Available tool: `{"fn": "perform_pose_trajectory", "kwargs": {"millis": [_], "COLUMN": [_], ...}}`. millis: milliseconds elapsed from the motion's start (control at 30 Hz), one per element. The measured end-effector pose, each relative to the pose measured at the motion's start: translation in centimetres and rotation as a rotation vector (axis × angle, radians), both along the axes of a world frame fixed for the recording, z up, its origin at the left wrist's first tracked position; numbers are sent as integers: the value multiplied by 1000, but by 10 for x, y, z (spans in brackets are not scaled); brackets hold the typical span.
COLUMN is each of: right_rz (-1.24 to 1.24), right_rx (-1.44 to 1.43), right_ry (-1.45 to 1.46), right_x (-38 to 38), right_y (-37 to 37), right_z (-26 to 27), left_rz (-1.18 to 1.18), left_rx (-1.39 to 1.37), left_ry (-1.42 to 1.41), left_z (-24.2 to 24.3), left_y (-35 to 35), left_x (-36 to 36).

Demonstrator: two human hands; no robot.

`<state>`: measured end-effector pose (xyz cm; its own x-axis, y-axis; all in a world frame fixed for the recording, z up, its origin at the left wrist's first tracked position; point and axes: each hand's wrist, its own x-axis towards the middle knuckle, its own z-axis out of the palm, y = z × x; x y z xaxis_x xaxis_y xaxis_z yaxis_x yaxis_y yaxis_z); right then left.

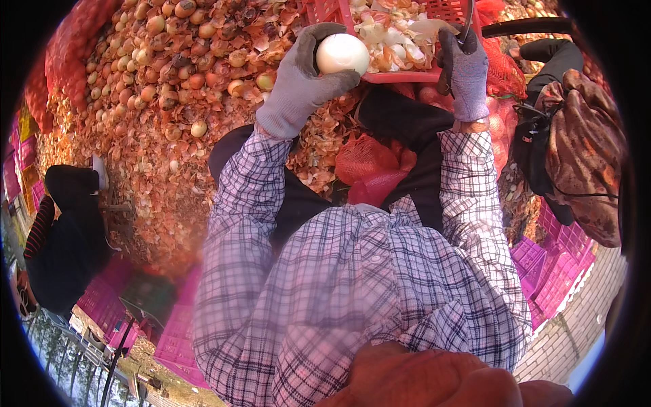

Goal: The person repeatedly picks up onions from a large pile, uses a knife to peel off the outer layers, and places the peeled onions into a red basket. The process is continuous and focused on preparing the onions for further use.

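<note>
My left hand (310, 76), in a grey coated work glove, is shut around a peeled white onion (344, 55). The onion is over the near left corner of a red plastic crate (402, 77), in which pale onions and skins lie. At the crate's right side, my gloved right hand (464, 71) is closed on a thin, curved metal tool (469, 21), most of it hidden or out of view. A pale strip of onion skin (430, 28) reaches to the right hand's fingers; whether they pinch it is unclear.
Unpeeled onions (157, 91) and loose skins (152, 152) spread over the ground at left. A red mesh bag (374, 160) lies between my legs. One person (71, 244) is at far left, another (574, 142) at right. Magenta crates (554, 269) stand behind.
</note>
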<state>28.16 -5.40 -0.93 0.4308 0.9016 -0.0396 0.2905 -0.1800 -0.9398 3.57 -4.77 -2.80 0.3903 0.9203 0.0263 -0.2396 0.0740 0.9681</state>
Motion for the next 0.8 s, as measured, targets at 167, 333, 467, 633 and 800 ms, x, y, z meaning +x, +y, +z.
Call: {"fn": "perform_pose_trajectory", "kwargs": {"millis": [167, 333, 467, 633, 800], "right_rz": [-50, 210, 310, 465, 552], "right_rx": [-86, -329, -369, -338, -380], "right_ry": [-144, 11, 18, -166, -114], "right_x": [29, 0, -16, -14, -21], "right_y": [-3, 6, -2, 1, 1], "right_z": [-17, -34, -51, -56, -55], "left_rz": [13, 197, 455, 680, 1030], "left_rx": [-36, 60, 66, 37, 117], "left_ry": [-92, -42, -6, 82, 200], "left_z": [5, -2, 1, 38, 68], "left_y": [3, 1, -10, -62, -154], "left_x": [1, -7, -12, -65, -154]}}
